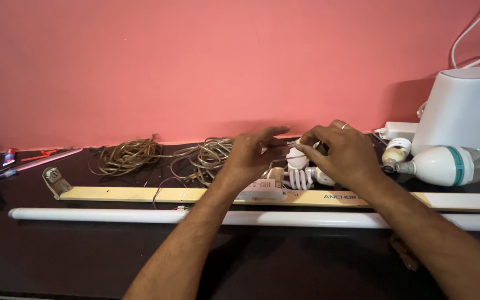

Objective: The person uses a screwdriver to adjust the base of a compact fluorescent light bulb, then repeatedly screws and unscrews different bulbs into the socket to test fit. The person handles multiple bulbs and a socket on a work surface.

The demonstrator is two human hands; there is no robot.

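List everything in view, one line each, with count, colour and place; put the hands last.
Tube lamp: one, white, lying across the front of the table.
Lamp fitting: one, cream, lying just behind the tube lamp.
Wire coils: two or so, brownish, by the wall.
Spiral bulb: one, white, under the hands.
Large bulb: one, white with a teal band, lying at right.
Small bulb: one, white, left of the large bulb.
White box: one, far right.
Adapter: one, white, by the wall.
Pens: several, mixed colours, far left.
Table: one, dark.
Wall: pink.
Left hand: pinching a small white part.
Right hand: on the same part.
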